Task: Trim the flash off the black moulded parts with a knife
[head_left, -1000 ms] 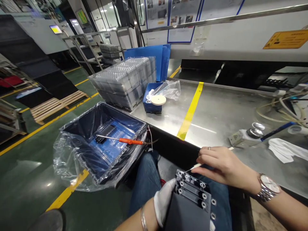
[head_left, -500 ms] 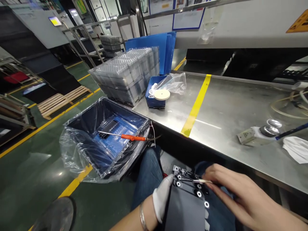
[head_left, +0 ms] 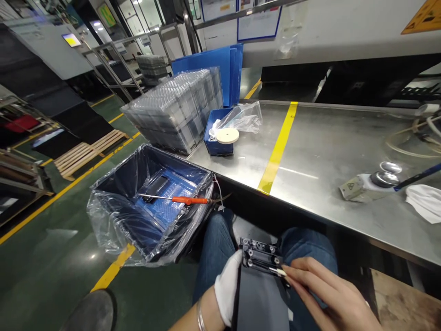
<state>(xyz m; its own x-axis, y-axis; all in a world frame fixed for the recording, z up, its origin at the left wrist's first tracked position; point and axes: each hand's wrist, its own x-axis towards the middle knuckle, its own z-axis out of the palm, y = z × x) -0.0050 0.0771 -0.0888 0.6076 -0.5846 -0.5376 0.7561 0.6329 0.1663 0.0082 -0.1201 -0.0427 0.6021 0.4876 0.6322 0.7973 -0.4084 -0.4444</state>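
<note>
My left hand point(head_left: 228, 288), in a white glove with a bracelet at the wrist, grips the left edge of a dark grey flat part point(head_left: 263, 299) above my lap. The part's far end is a black frame with several round bosses and slots. My bare right hand point(head_left: 322, 287) is closed in a pinch on a thin tool point(head_left: 281, 272) with a cream-coloured handle and a slim metal shaft. Its shaft lies across the framed end, close to the bosses; its tip is too small to make out, so I cannot tell whether it touches.
To the left stands a blue bin point(head_left: 120, 177) lined with clear plastic, an orange-handled air gun point(head_left: 189, 200) across it. On the steel bench point(head_left: 317, 142) are a small blue box point(head_left: 218, 148), stacked clear trays point(head_left: 172, 105), a pump bottle point(head_left: 368, 187) and a white cloth point(head_left: 425, 202).
The part has shifted slightly left in view and turned a little. My right hand, still pinching the tool, has moved left and down with it.
</note>
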